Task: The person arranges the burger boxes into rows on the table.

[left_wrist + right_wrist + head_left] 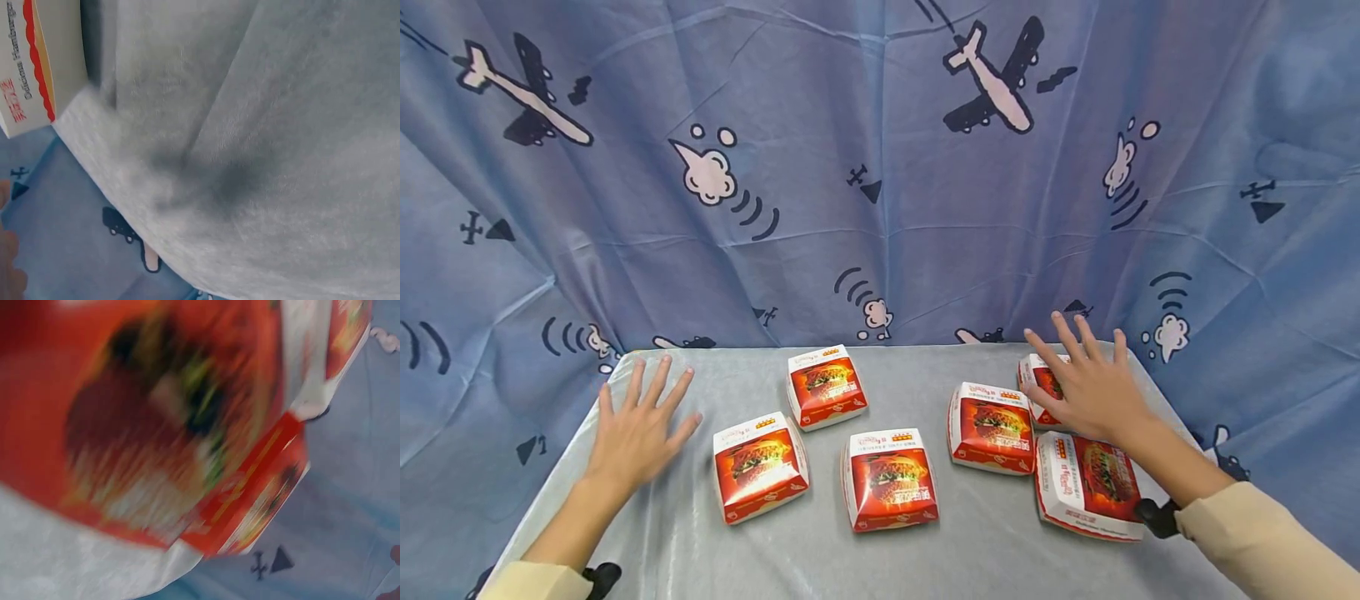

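Note:
Several red-and-white hamburger boxes lie on the grey cloth-covered table. My left hand (pixel 636 433) is spread over the table's left side, left of the nearest box (pixel 762 467), and holds nothing. With fingers apart, my right hand (pixel 1090 392) hovers over the right-hand group and partly hides the back box (pixel 1043 379). Below its wrist sits a box turned sideways (pixel 1090 483), and a third box (pixel 991 427) stands to its left. In the right wrist view a box (pixel 156 425) looms large and blurred. The left wrist view shows part of a white box side (pixel 62 56).
Between the hands are a middle front box (pixel 891 481) and a rear box (pixel 826 387). The table (pixel 688 554) ends at a blue curtain (pixel 820 167) printed with planes, which hangs behind and at both sides.

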Action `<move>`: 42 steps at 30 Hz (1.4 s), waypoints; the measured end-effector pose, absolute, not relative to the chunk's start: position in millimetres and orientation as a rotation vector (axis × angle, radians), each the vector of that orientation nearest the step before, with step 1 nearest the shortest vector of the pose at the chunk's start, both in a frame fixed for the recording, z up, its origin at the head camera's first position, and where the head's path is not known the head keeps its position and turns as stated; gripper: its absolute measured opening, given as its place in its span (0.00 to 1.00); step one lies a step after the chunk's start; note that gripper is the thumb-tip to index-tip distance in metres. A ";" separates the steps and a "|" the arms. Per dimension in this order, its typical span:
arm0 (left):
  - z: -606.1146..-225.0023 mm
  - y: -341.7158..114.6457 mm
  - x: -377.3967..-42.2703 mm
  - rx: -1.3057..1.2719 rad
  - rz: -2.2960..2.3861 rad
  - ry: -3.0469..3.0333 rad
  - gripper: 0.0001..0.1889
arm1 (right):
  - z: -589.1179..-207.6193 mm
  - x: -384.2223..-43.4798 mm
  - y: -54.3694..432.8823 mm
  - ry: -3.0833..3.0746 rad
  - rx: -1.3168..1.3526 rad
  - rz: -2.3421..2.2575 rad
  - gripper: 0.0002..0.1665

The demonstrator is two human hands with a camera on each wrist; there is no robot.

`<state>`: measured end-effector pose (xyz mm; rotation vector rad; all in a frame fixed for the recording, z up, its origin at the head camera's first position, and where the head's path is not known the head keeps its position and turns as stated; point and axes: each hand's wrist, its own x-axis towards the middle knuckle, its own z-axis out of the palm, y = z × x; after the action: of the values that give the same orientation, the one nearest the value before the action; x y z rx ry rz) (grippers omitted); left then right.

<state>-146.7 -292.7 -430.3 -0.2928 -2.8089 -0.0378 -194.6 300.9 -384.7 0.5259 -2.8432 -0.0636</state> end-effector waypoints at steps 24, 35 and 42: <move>-434.7 -264.5 -125.4 -0.526 -0.126 -2.963 0.33 | -386.2 -172.9 204.2 -2.890 0.805 0.179 0.50; -437.9 -265.1 -124.2 -0.536 -0.368 -3.033 0.34 | -391.5 -166.3 170.0 -2.984 0.861 0.479 0.51; -438.8 -267.1 -127.8 -0.559 -0.792 -3.059 0.37 | -391.4 -164.7 148.2 -3.085 0.832 0.712 0.50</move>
<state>-127.8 -267.1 -438.8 -0.5587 -3.0589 -0.7925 -164.7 148.2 -391.4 0.8319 -3.0846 0.7120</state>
